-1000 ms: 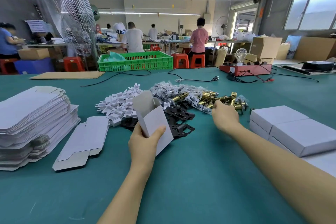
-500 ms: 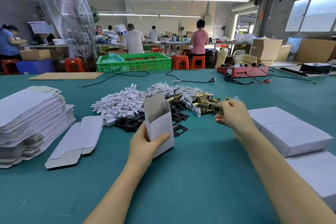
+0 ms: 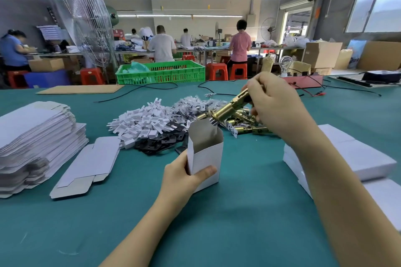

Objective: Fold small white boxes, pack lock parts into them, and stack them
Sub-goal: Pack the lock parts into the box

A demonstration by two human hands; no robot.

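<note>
Box [image 3: 206, 154] first: it stands upright with its top flaps open, gripped by the left hand [image 3: 184, 176], thumb across the front face and fingers wrapped behind. It sits near the middle of the green table [image 3: 238, 234], its bottom edge close to or resting on the cloth; I cannot tell which.

A second ago the right hand [image 3: 273, 108] was down in the pile of brass parts [image 3: 245, 124] at about one o'clock from the box. Half a second ago it had closed on one piece. Now it is lifted, fingers curled tight round a brass latch [image 3: 227, 109], which slants down toward seven o'clock with its lower end just above the box mouth, not yet inside. The box has meanwhile been tipped from a slant to nearly upright, mouth turned up to receive.

So the picking is done and the loading is about to start; this looks like the first part going into this box.

Outward from there: white plastic pieces [image 3: 143, 123] lie heaped at eleven o'clock, black plates [image 3: 160, 143] just below them. One unfolded flat [image 3: 86, 167] lies at nine o'clock, beside the tall stack of flats [image 3: 36, 134]. Finished closed boxes [image 3: 355, 158] are stacked at three o'clock, so several rounds appear complete, with many flats left.
</note>
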